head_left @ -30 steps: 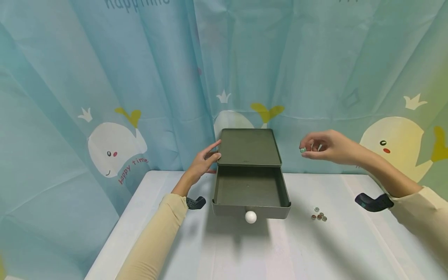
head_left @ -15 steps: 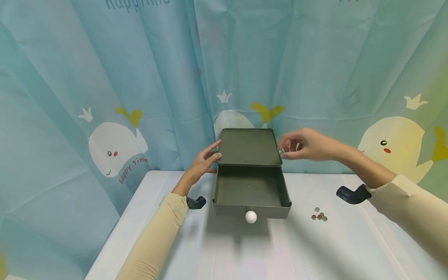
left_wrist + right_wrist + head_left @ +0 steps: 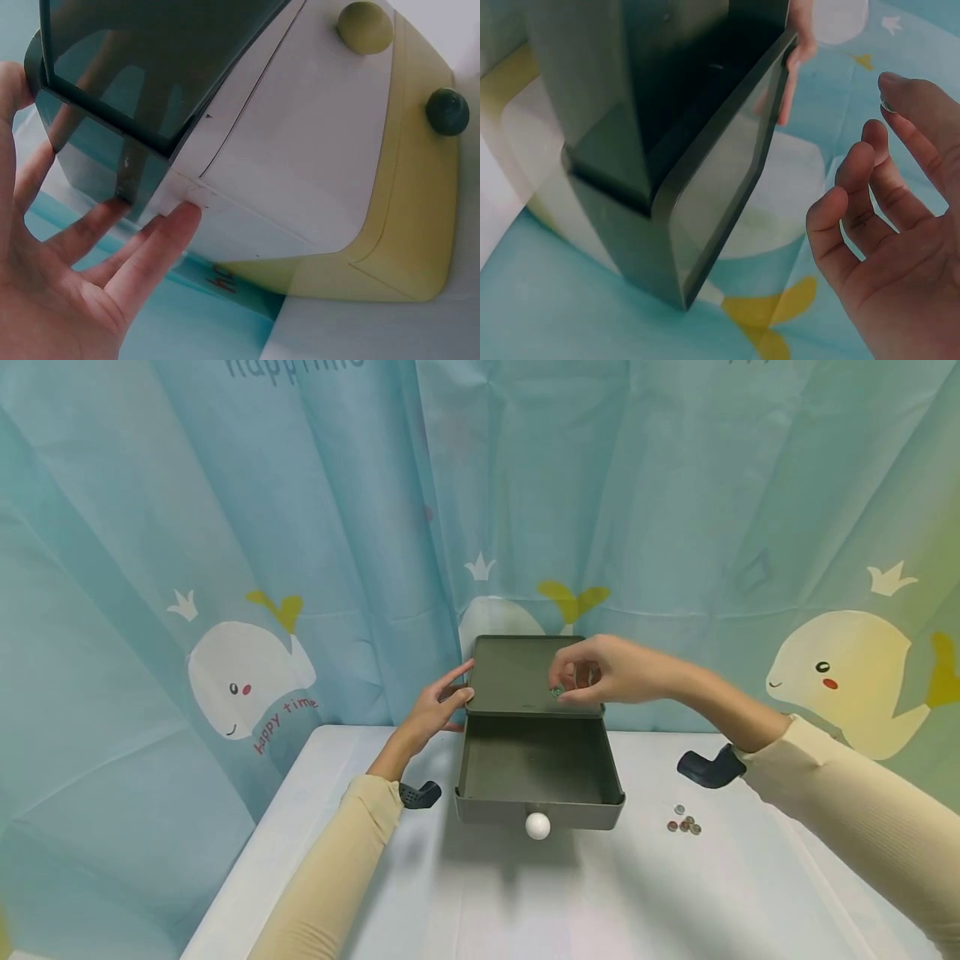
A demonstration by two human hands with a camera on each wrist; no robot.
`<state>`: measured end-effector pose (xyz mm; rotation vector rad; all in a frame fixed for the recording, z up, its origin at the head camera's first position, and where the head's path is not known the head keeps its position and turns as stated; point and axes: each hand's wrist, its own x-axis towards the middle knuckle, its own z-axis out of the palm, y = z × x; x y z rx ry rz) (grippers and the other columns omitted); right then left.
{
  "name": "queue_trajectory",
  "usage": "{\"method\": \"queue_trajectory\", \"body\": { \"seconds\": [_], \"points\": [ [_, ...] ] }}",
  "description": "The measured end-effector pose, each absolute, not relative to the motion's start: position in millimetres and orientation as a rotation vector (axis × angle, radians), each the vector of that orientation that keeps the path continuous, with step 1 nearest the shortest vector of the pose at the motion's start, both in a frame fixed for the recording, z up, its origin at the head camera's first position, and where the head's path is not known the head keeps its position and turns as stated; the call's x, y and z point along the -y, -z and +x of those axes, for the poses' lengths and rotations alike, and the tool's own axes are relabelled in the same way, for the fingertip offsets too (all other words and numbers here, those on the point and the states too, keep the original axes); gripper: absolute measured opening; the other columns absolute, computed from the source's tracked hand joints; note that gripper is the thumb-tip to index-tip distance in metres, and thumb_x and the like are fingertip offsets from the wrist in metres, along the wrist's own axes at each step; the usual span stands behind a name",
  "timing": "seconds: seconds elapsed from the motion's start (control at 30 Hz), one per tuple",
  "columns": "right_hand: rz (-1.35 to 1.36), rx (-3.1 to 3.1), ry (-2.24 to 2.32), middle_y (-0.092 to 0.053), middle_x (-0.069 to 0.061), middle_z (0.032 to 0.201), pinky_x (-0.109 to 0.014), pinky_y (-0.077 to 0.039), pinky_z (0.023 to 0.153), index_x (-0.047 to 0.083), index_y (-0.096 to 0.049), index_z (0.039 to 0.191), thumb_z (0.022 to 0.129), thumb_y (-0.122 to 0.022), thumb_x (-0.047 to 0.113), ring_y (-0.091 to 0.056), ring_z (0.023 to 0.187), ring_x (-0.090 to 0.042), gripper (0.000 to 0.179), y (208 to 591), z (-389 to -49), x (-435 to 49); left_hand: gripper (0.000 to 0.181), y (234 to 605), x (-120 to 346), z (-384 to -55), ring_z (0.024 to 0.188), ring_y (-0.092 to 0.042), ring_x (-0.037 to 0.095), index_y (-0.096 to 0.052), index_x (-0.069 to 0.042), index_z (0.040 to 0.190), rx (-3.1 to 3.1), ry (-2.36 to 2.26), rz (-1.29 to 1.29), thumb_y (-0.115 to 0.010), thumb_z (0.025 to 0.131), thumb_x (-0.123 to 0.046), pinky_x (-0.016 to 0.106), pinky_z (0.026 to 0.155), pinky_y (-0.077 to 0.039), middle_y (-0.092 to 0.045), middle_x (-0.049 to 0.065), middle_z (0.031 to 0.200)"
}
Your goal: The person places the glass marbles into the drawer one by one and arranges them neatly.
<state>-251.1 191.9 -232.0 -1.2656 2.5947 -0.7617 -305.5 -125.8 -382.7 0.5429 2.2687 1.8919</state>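
Observation:
A small desktop chest of drawers has a dark green top (image 3: 517,670), with its upper drawer (image 3: 536,814) pulled out by a white knob (image 3: 537,825). My left hand (image 3: 435,706) rests against the chest's left side, fingers spread and fairly straight; the left wrist view shows the fingertips (image 3: 191,214) on the side wall. Over the right part of the green top, my right hand (image 3: 600,670) pinches a small shiny green round piece (image 3: 557,691) between thumb and forefinger. In the right wrist view this piece (image 3: 887,107) is mostly hidden, and the other fingers are curled loosely.
On the white table (image 3: 360,877), right of the chest, lie several small shiny round pieces (image 3: 685,826). Below the green tier are a white tier with a yellow knob (image 3: 365,28) and a yellow tier with a dark green knob (image 3: 448,112). A blue curtain (image 3: 360,527) hangs behind.
My right hand has moved left with the green piece, from beside the chest to over its top. My left hand and the drawer have stayed put.

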Motion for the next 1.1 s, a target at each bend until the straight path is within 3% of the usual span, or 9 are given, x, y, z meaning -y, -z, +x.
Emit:
{"method": "queue_trajectory", "body": {
  "seconds": [0.47,0.87,1.1],
  "points": [
    [-1.423,-2.487,0.744,-0.065,0.005,0.084,-0.039,-0.057,0.071,0.018,-0.072,0.103,0.095,-0.076,0.019,-0.063,0.073,-0.015,0.01,237.2,-255.8,-147.6,0.06,382.5,127.4,-303.5,0.134,-0.05,0.039,-0.041,-0.035,0.159,-2.284,-1.895,0.522,-0.06,0.102,-0.035,0.056,0.091,-0.057,-0.044,0.016,0.157],
    [-1.473,-2.413,0.77,-0.066,0.006,0.084,-0.036,-0.056,0.072,0.02,-0.073,0.1,0.093,-0.077,0.018,-0.064,0.076,-0.015,0.008,251.1,-260.0,-120.3,0.062,382.3,127.1,-304.6,0.139,-0.045,0.043,-0.035,-0.033,0.162,-2.26,-1.887,0.509,-0.058,0.104,-0.033,0.06,0.093,-0.055,-0.037,0.017,0.161],
    [-1.482,-2.342,0.807,-0.065,0.004,0.082,-0.037,-0.055,0.072,0.018,-0.073,0.101,0.093,-0.077,0.017,-0.064,0.074,-0.016,0.008,263.9,-262.8,-109.9,0.063,370.6,125.3,-296.2,0.138,-0.046,0.045,-0.032,-0.024,0.163,-2.245,-1.863,0.514,-0.055,0.105,-0.027,0.061,0.093,-0.054,-0.038,0.021,0.16]
  ]
}}
